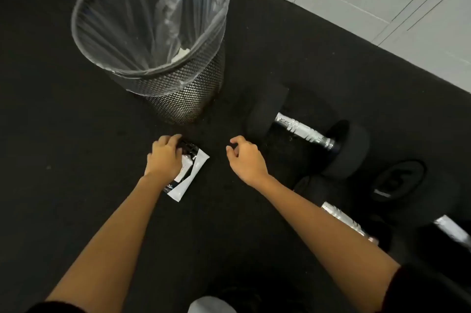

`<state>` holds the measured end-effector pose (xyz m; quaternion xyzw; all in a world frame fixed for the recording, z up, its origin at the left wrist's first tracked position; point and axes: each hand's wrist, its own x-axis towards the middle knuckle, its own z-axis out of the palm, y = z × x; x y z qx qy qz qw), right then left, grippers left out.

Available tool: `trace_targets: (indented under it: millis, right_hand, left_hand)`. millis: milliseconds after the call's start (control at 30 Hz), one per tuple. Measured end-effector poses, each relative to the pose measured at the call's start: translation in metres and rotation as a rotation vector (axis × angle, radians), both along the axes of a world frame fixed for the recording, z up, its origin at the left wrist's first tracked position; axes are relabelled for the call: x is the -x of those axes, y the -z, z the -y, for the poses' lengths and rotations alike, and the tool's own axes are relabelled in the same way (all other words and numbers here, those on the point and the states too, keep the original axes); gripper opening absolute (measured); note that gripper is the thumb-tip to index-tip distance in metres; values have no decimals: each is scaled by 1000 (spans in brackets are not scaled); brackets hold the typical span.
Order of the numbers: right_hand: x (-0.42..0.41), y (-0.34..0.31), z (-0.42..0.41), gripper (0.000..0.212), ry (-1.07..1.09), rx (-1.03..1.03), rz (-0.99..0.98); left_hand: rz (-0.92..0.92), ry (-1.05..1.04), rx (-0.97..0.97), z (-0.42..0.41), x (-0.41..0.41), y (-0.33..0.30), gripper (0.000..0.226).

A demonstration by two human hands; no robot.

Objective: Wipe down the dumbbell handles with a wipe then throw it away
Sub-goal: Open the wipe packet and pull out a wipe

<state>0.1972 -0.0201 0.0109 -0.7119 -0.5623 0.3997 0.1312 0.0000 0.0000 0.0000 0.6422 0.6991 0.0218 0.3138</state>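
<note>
The left hand (164, 157) was curled over the top of a flat black-and-white foil wipe packet (187, 175), near the middle of the frame. Its fingers lay bent on the packet's far end. It was touching the packet, but I could not tell if it really had a hold of it. The packet lay on the black rubber floor (51, 134), with its long side running from lower left to upper right.

The right hand (244, 159) was just to the right of the packet. Its fingers were loosely bent and it held nothing.

The packet looked not yet opened, so I think getting a wipe out was the first job. The left hand was the nearer one for that.

The closest black dumbbell with a shiny silver handle (303, 130) lay to the right of the right hand. Its handle ran from upper left to lower right. Two more silver handles showed at the lower right.

The round black mesh bin with a clear bag (153, 32) stood at the upper left, just past the packet.
</note>
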Motion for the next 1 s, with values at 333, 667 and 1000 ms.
trace_targets:
  millis: [333, 667, 1000]
  right_hand:
    - [-11, 24, 18, 35, -31, 7, -64]
    - [20, 53, 42, 16, -74, 180, -50]
    - [26, 53, 47, 27, -221, 133, 68]
  left_hand:
    - [-18, -382, 170, 36, -26, 36, 47]
    - [-222, -130, 58, 66, -44, 45, 33]
    - [146, -449, 134, 60, -40, 49, 9]
